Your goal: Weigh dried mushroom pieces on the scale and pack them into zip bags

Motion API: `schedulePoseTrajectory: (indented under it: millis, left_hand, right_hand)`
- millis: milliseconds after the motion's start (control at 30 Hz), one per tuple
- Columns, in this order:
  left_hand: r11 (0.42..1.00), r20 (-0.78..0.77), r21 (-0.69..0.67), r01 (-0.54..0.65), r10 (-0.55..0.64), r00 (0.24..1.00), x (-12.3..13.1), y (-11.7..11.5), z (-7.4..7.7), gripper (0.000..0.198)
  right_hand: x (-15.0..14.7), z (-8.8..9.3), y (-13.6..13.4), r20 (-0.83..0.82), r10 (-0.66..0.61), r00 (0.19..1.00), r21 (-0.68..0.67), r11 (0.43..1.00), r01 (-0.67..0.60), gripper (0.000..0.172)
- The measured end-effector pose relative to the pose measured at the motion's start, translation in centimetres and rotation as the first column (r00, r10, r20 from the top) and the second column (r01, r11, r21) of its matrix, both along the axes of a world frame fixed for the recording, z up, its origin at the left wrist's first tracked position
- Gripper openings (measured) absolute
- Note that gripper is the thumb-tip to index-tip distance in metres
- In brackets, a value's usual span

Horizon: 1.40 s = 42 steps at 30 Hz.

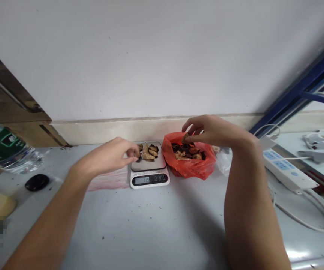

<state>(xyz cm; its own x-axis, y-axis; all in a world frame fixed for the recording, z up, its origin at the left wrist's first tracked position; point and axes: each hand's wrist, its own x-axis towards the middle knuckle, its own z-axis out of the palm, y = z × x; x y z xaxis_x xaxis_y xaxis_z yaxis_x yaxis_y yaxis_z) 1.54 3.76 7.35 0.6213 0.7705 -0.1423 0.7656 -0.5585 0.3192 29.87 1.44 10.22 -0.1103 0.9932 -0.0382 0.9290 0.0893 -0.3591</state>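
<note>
A white kitchen scale (162,180) with a metal plate reads what looks like 119. Several curled, tan dried slices (148,153) with dark edges lie on its plate. At the plate's left side, my left hand (115,154) has its fingers curled and pinched at a dark dried slice, partly hidden by the fingertips. To the right, an open red plastic bag (190,168) holds more brown and dark dried slices (188,152). Above its mouth, my right hand (203,129) pinches a brownish dried slice (184,138) between thumb and fingers.
A striped plastic bag (108,180) lies flat left of the scale. Further left are a black oval object (37,182) and a water bottle (4,146). A white power strip (289,168) with cables and a blue metal frame (296,86) stand right. The wall (150,67) closes the back.
</note>
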Motion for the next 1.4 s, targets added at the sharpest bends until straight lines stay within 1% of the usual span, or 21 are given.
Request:
schedulePoseTrajectory:
  millis: [33, 100, 167, 233, 333, 400, 467, 533, 600, 667, 733, 800, 833, 900, 1000, 1067, 1133, 1233, 1300, 1333, 1400]
  left_hand:
    - [0.998, -0.092, -0.049, -0.050, 0.045, 0.995, -1.0, 0.3, 0.1, 0.025]
    - [0.989, -0.229, -0.080, -0.125, 0.103, 0.968, -2.7, 0.8, -0.1, 0.029]
    - [0.982, -0.307, -0.099, -0.160, 0.122, 0.944, -3.8, 1.1, -0.6, 0.035]
    - [0.976, -0.353, -0.128, -0.177, 0.122, 0.928, -4.1, 1.3, -1.0, 0.035]
    - [0.963, -0.378, -0.174, -0.206, 0.128, 0.917, -3.7, 1.1, -0.9, 0.034]
    - [0.960, -0.378, -0.170, -0.223, 0.145, 0.914, -3.4, 0.9, -0.7, 0.034]
    - [0.962, -0.374, -0.159, -0.224, 0.151, 0.915, -3.1, 0.9, -0.5, 0.033]
    - [0.961, -0.387, -0.166, -0.220, 0.142, 0.911, -3.1, 0.9, -0.6, 0.034]
    - [0.958, -0.411, -0.176, -0.225, 0.136, 0.901, -3.1, 1.1, -0.8, 0.035]
    - [0.957, -0.419, -0.173, -0.235, 0.144, 0.897, -3.1, 1.3, -1.1, 0.036]
    - [0.957, -0.400, -0.160, -0.241, 0.160, 0.903, -3.3, 1.3, -1.0, 0.035]
    - [0.962, -0.356, -0.145, -0.232, 0.168, 0.919, -3.6, 1.3, -0.7, 0.031]
    - [0.966, -0.320, -0.132, -0.222, 0.170, 0.932, -3.8, 1.2, -0.4, 0.029]
    - [0.978, -0.214, -0.083, -0.193, 0.172, 0.962, -4.3, 1.1, 0.2, 0.025]
    - [0.983, -0.002, 0.034, -0.181, 0.181, 0.983, -4.7, 0.9, 1.1, 0.016]
    - [0.976, 0.140, 0.106, -0.191, 0.176, 0.974, -4.7, 0.8, 1.5, 0.013]
    - [0.969, 0.267, 0.134, -0.205, 0.164, 0.949, -4.5, 0.5, 1.7, 0.015]
    - [0.970, 0.412, 0.103, -0.220, 0.159, 0.897, -3.9, 0.0, 1.8, 0.019]
    - [0.970, 0.476, 0.094, -0.226, 0.155, 0.866, -3.6, -0.2, 1.8, 0.022]
    - [0.969, 0.500, 0.097, -0.228, 0.151, 0.853, -3.4, -0.3, 1.8, 0.024]
    - [0.968, 0.535, 0.105, -0.228, 0.138, 0.834, -3.2, -0.3, 1.7, 0.027]
  right_hand:
    - [-0.2, 0.0, 0.0, -0.005, 0.003, 1.000, 0.013, 1.000, -0.002, 0.024]
    - [-0.7, 0.1, -0.1, -0.016, 0.021, 1.000, 0.033, 0.999, -0.020, 0.023]
    - [-1.1, 0.1, -0.1, -0.018, 0.045, 0.999, 0.035, 0.998, -0.044, 0.022]
    - [-1.5, 0.1, 0.0, -0.011, 0.065, 0.998, 0.024, 0.998, -0.065, 0.020]
    - [-1.8, 0.0, 0.2, 0.015, 0.083, 0.996, 0.009, 0.997, -0.083, 0.019]
    - [-1.8, -0.2, 0.3, 0.058, 0.073, 0.996, -0.015, 0.997, -0.072, 0.018]
    - [-1.8, -0.4, 0.3, 0.113, 0.040, 0.993, -0.042, 0.999, -0.035, 0.019]
    - [-1.9, -0.4, 0.3, 0.149, -0.007, 0.989, -0.036, 0.999, 0.012, 0.021]
    - [-2.2, -0.3, 0.1, 0.145, -0.027, 0.989, 0.002, 1.000, 0.027, 0.020]
    - [-2.9, -0.2, 0.0, 0.096, 0.003, 0.995, 0.066, 0.998, -0.010, 0.016]
    - [-3.7, -0.3, 0.1, 0.006, 0.052, 0.999, 0.159, 0.986, -0.052, 0.025]
    - [-4.8, -0.8, 0.5, -0.091, 0.070, 0.993, 0.261, 0.964, -0.044, 0.037]
    - [-5.4, -1.1, 0.7, -0.132, 0.065, 0.989, 0.297, 0.955, -0.023, 0.040]
    - [-6.5, -1.7, 1.2, -0.184, 0.042, 0.982, 0.331, 0.944, 0.022, 0.038]
    - [-8.2, -2.4, 1.8, -0.201, 0.010, 0.980, 0.298, 0.953, 0.052, 0.028]
    - [-9.1, -2.5, 1.8, -0.204, 0.010, 0.979, 0.253, 0.967, 0.043, 0.027]
    - [-9.8, -2.4, 1.7, -0.253, 0.037, 0.967, 0.228, 0.973, 0.023, 0.027]
    - [-10.3, -2.4, 1.3, -0.383, 0.109, 0.917, 0.299, 0.954, 0.012, 0.024]
    - [-10.2, -2.5, 1.1, -0.413, 0.198, 0.889, 0.337, 0.940, -0.052, 0.020]
    - [-10.0, -2.5, 1.0, -0.407, 0.253, 0.878, 0.325, 0.938, -0.119, 0.020]
    - [-9.7, -2.7, 0.8, -0.387, 0.365, 0.846, 0.247, 0.926, -0.287, 0.034]
